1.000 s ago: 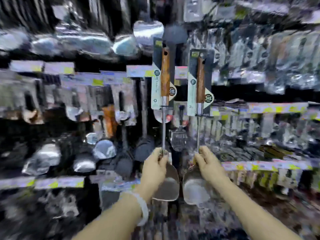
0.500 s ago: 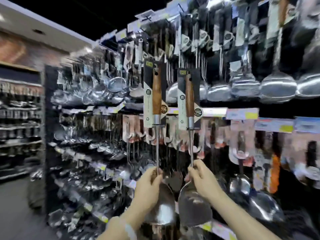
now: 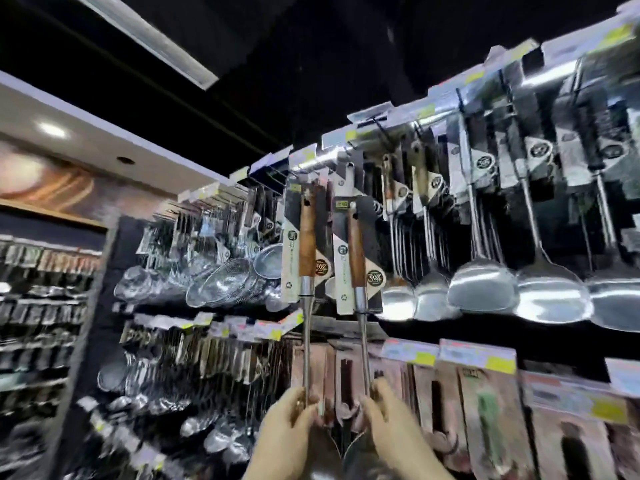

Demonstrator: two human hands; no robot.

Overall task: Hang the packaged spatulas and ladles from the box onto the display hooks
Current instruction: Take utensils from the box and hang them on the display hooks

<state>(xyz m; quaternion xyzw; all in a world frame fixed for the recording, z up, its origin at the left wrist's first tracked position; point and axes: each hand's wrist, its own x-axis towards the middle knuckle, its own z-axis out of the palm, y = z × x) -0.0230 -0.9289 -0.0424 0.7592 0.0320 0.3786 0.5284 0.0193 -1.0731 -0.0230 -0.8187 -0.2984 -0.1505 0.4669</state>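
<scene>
Rising upright from each grip, left hand (image 3: 289, 419) and right hand (image 3: 384, 415) clamp two spatulas (image 3: 306, 258).

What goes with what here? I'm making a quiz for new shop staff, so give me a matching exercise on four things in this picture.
Things:
1. left hand
2. right hand
3. mesh strainers
4. yellow price tags

States or places:
A. on the rail below the hanging spatulas
B. hanging left of the two held packages
C. holds the package that is raised higher
D. holds the package that sits lower

Pairs: 1-C, 2-D, 3-B, 4-A
</scene>
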